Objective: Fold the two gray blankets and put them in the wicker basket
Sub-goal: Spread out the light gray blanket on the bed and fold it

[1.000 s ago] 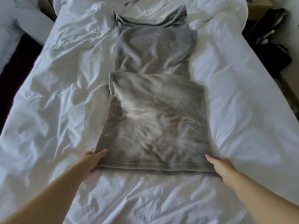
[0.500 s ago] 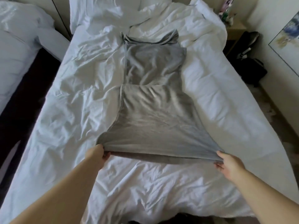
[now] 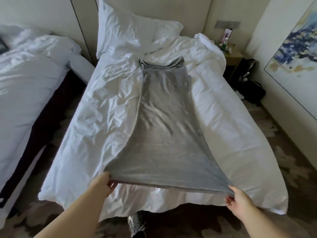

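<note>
The left hand (image 3: 101, 183) and right hand (image 3: 237, 199) each pinch a near corner of the soft gray blanket (image 3: 163, 134); it stretches long and tapering over the bed's (image 3: 85, 134) crumpled white duvet.

You are in a bedroom, a hotel twin room by its look: bed (image 3: 223, 117) before you, crumpled white duvet; white pillow (image 3: 128, 35) propped against the panelled head wall; second bed (image 3: 25, 83) to your left, same white linen; wooden nightstand (image 3: 234, 57) in the far right corner; switch plate (image 3: 227, 24) above it; large framed painting (image 3: 295, 48) on the right wall; patterned carpet (image 3: 291, 160); black bag (image 3: 252, 90) on the floor.
</note>
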Available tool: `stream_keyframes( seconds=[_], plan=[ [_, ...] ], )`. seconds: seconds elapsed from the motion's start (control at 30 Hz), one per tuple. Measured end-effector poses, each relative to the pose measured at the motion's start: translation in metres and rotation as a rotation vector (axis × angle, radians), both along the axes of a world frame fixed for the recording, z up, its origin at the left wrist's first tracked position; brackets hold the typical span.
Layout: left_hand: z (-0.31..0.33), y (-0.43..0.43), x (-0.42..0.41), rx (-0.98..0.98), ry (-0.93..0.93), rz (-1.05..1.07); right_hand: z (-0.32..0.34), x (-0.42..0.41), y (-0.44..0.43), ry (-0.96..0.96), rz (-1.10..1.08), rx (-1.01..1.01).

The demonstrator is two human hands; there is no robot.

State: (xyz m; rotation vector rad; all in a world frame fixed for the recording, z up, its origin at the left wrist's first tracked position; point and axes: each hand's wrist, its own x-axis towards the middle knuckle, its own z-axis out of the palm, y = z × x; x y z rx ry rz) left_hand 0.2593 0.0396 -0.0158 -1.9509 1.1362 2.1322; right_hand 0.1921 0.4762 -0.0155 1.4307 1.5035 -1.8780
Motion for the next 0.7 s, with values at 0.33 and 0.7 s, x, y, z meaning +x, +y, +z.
stream_keyframes(
  seconds=[0.33,0.7],
  plan=[
    [0.135,0.057,0.082,0.013,0.523,0.068,0.119,0.015,0.051,0.334,0.172,-0.049],
    [0.150,0.066,0.144,-0.107,0.622,0.156,0.123,0.080,0.081,0.509,-0.010,-0.248]
  ],
)
